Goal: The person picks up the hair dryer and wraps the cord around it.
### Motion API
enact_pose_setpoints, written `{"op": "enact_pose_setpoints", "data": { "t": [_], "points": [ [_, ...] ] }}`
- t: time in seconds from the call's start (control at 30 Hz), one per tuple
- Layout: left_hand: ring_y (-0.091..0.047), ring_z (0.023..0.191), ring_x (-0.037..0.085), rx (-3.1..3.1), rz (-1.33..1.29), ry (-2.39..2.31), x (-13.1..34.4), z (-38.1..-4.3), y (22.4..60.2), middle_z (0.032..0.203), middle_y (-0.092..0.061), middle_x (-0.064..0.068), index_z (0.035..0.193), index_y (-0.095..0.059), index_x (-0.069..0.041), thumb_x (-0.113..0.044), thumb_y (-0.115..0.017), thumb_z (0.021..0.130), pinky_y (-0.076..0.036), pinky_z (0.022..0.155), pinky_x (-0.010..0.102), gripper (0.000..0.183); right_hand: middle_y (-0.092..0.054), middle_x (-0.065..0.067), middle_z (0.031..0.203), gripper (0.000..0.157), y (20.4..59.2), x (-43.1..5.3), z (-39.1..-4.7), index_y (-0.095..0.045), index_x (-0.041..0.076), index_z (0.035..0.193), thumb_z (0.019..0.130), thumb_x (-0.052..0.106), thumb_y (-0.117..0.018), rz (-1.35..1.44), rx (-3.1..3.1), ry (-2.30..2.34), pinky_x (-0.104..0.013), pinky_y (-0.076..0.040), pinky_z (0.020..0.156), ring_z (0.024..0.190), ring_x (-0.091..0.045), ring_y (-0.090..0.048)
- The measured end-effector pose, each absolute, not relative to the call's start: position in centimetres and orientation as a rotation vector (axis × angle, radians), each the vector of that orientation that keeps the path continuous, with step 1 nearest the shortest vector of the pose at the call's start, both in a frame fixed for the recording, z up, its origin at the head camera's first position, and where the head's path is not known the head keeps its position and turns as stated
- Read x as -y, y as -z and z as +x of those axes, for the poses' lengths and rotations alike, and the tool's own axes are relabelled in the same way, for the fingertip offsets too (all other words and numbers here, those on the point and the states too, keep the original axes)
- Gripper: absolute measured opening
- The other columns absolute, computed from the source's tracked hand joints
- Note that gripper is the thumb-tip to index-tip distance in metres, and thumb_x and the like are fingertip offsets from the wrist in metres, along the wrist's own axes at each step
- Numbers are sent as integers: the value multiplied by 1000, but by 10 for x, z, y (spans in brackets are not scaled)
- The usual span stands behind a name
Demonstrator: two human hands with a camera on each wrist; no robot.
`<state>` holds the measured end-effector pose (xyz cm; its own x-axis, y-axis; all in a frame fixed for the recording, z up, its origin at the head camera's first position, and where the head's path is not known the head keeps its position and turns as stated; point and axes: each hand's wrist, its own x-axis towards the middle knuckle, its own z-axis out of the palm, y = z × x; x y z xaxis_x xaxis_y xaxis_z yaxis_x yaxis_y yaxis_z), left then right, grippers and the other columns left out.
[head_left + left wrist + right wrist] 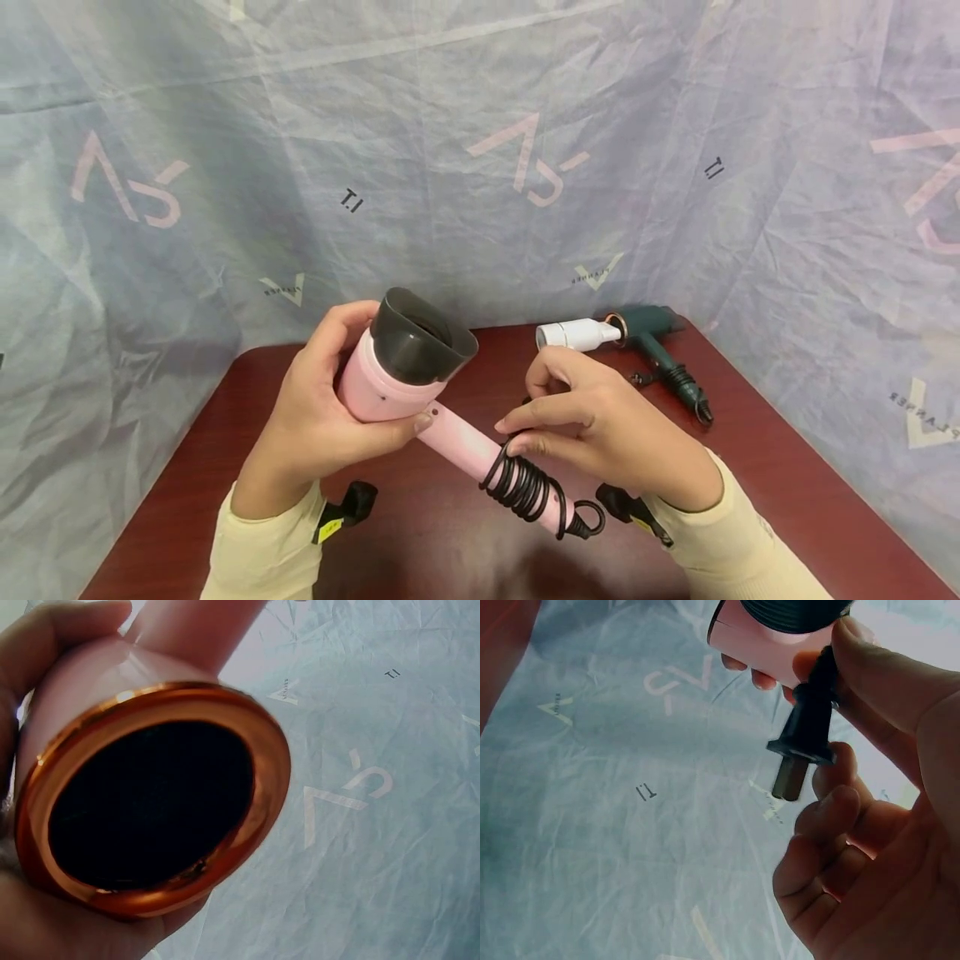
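Note:
My left hand [315, 421] grips the barrel of a pink hair dryer [378, 398] above the table. A dark concentrator nozzle [412, 354] sits on its upper end, and the handle slants down to the right. A copper-coloured ring [271, 776] edges the barrel's rear in the left wrist view. The black cord [528, 493] is wound in several turns round the lower handle. My right hand [600, 421] pinches the cord's free end between thumb and index finger, beside the coils. The black plug [804, 727] hangs below that pinch in the right wrist view, its prongs pointing down.
On the dark red table [442, 550], a white cylindrical device [573, 335] and a dark green hair dryer [651, 327] lie at the back right. The green dryer's cord is wrapped round its handle. Grey printed cloth [427, 167] hangs behind the table and along its sides.

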<state>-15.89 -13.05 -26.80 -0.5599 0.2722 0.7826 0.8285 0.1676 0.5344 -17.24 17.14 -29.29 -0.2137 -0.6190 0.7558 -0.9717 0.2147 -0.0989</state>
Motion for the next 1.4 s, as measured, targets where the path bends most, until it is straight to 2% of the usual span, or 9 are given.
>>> {"op": "enact_pose_setpoints", "data": {
  "t": [0.27, 0.5, 0.6, 0.67, 0.8, 1.0, 1.17, 1.3, 1.4],
  "points": [
    [-66, 99, 24, 1883, -1095, 1481, 130, -156, 268, 113, -70, 13, 135, -56, -2, 10, -94, 54, -53, 88, 29, 90, -49, 8, 91, 26, 291, -172, -167, -81, 22, 110, 85, 18, -85, 1569, 1904, -835, -6, -40, 68, 79, 1, -46],
    [-66, 98, 27, 1774, -1099, 1628, 129, -155, 267, 115, -70, 18, 137, -52, 5, 17, -89, 56, -55, 86, 31, 90, -67, 8, 107, 29, 286, -169, -166, -75, 19, 121, 96, 5, -69, 1735, 1967, -1025, -17, -51, 81, 94, -3, -62],
    [-67, 96, 25, 1815, -1035, 1587, 129, -152, 266, 113, -70, 15, 137, -53, 2, 16, -91, 55, -55, 83, 29, 91, -68, 10, 114, 30, 288, -167, -163, -72, 21, 127, 99, 10, -67, 1736, 2053, -1051, -23, -54, 85, 101, -4, -64],
    [-67, 97, 22, 1901, -951, 1516, 128, -148, 265, 113, -71, 9, 138, -54, -5, 11, -94, 56, -55, 81, 29, 93, -67, 13, 117, 30, 292, -162, -159, -69, 24, 130, 100, 21, -69, 1703, 2124, -999, -23, -54, 89, 105, -2, -64],
    [-68, 92, 17, 2131, -733, 1407, 124, -147, 267, 114, -69, -6, 138, -52, -24, -9, -99, 64, -60, 68, 33, 89, -60, 20, 111, 39, 310, -148, -152, -62, 27, 129, 95, 44, -73, 1522, 2267, -811, -15, -50, 82, 96, 4, -58],
    [-69, 85, 13, 2397, -510, 1290, 121, -178, 287, 113, -67, -11, 133, -50, -36, -45, -94, 71, -60, 69, 37, 77, -57, 15, 109, 51, 346, -133, -162, -53, 17, 136, 95, 37, -74, 1334, 2417, -728, -18, -50, 82, 91, 1, -56],
    [-68, 85, 19, 2492, -458, 924, 118, -213, 320, 109, -71, -1, 136, -52, -22, -57, -86, 75, -56, 78, 40, 77, -57, 14, 104, 41, 375, -128, -187, -53, 16, 132, 98, 31, -70, 1274, 2548, -720, -21, -51, 81, 89, -1, -57],
    [-66, 103, 32, 2437, -465, 626, 117, -228, 348, 123, -67, 12, 136, -54, -6, -55, -78, 84, -50, 89, 53, 76, -59, 10, 90, 32, 397, -127, -215, -55, 14, 122, 98, 30, -67, 1191, 2662, -787, -20, -52, 69, 73, 0, -60],
    [-63, 113, 36, 2427, -483, 569, 119, -232, 366, 127, -63, 17, 135, -55, -1, -49, -75, 89, -49, 89, 58, 69, -61, 6, 79, 26, 408, -128, -240, -57, 12, 113, 97, 29, -67, 1031, 2752, -925, -23, -53, 57, 59, -2, -60]
  ]
}}
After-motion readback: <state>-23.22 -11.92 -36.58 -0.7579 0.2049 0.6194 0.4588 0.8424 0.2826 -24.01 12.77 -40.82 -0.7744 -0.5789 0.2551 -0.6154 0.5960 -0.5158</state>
